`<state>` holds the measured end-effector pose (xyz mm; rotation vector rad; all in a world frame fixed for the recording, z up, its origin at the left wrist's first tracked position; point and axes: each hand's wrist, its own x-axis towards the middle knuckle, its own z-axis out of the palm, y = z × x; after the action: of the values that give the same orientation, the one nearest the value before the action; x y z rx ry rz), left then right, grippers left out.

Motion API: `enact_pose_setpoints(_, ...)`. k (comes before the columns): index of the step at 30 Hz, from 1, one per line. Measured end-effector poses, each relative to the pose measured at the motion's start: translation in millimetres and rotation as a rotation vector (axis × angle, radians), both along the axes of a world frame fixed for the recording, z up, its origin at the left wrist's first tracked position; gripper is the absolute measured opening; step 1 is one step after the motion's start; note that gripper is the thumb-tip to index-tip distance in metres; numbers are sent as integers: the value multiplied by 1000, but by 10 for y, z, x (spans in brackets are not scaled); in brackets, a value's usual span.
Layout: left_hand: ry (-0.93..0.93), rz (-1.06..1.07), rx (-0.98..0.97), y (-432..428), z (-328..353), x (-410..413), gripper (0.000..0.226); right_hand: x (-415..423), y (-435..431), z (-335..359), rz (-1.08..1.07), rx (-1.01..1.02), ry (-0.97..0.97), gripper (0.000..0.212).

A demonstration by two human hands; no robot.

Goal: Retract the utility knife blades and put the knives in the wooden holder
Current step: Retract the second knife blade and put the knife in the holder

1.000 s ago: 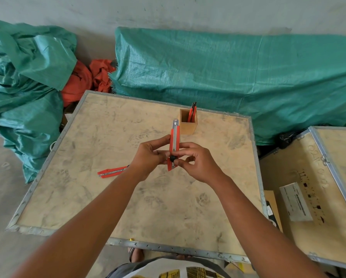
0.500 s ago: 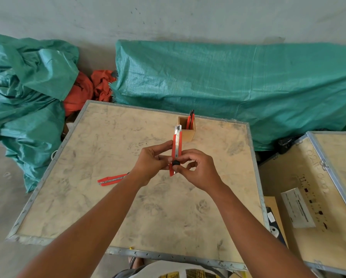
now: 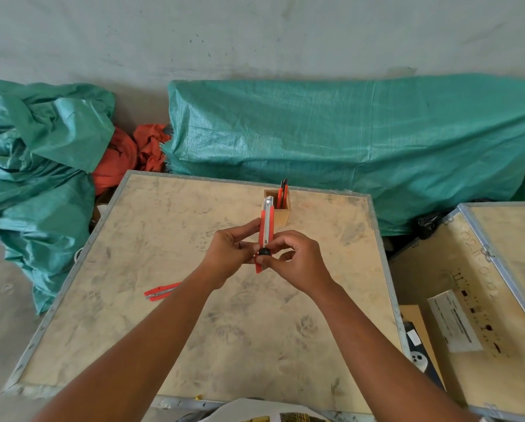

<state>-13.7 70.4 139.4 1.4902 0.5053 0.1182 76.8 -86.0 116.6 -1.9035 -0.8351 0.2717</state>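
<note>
Head view: both hands, left hand (image 3: 229, 254) and right hand (image 3: 297, 263), pinch an upright utility knife (image 3: 266, 236) before the wooden holder (image 3: 282, 213); a thumb slipping off the slider could meet the blade.

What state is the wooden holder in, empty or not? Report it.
Not empty. The wooden holder stands upright with knives sticking out of its top; exact count unclear.

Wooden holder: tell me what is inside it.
The wooden holder has orange utility knives standing upright in it, their tops above the rim. Its walls hide their lower parts, so the exact count and anything at the bottom cannot be seen.
</note>
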Motion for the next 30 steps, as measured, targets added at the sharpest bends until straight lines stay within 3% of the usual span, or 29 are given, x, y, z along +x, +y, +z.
enact_pose_setpoints(5,17,-3,-23,27,-36,98,54,146,3,-57,-40,-4,109,18)
enact_pose_setpoints(10,62,-21,13,91,-124,296,54,374,102,-81,-69,-85,145,24)
enact_pose_setpoints(16,47,-95,67,274,-123,738,56,823,290,-94,-147,-41,231,24)
enact_pose_setpoints(24,5,-71,71,583,-204,1616,51,1653,625,-185,-259,-29,180,21)
enact_pose_setpoints(27,96,-33,318,759,-396,1856,47,1874,732,-287,-330,-37,138,19)
enact_pose_setpoints(30,213,-95,543,855,-625,2003,58,1966,844,-474,-364,-72,98,19)
